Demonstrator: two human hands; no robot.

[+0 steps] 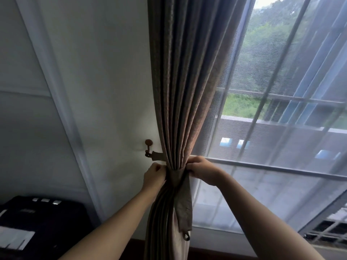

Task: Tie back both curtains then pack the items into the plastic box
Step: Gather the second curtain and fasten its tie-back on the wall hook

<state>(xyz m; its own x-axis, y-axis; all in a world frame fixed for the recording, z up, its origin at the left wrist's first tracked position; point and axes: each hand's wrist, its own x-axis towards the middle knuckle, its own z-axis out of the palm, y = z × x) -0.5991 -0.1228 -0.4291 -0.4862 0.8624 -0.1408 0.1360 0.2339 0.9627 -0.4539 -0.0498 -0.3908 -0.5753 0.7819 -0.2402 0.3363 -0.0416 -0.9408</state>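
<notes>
The brown curtain [187, 91] hangs gathered beside the wall [112, 91], cinched at its waist by the tie-back [185, 209]. The left hand [154, 177] has its fingers curled, pinching the band at the curtain's left edge. The right hand [203, 170] grips it with curled fingers at the right edge. One band end meets the wall hook [148, 147] just left, while the other dangles free, its ring [186, 236] low. Bare wall lies left and the sheer curtain [281, 184] right.

Brown pleated curtain [180, 109] hangs upright just R of wall hook [148, 147]; tieback [185, 203] wraps it, 1 end on hook, ringed end dangling.
</notes>
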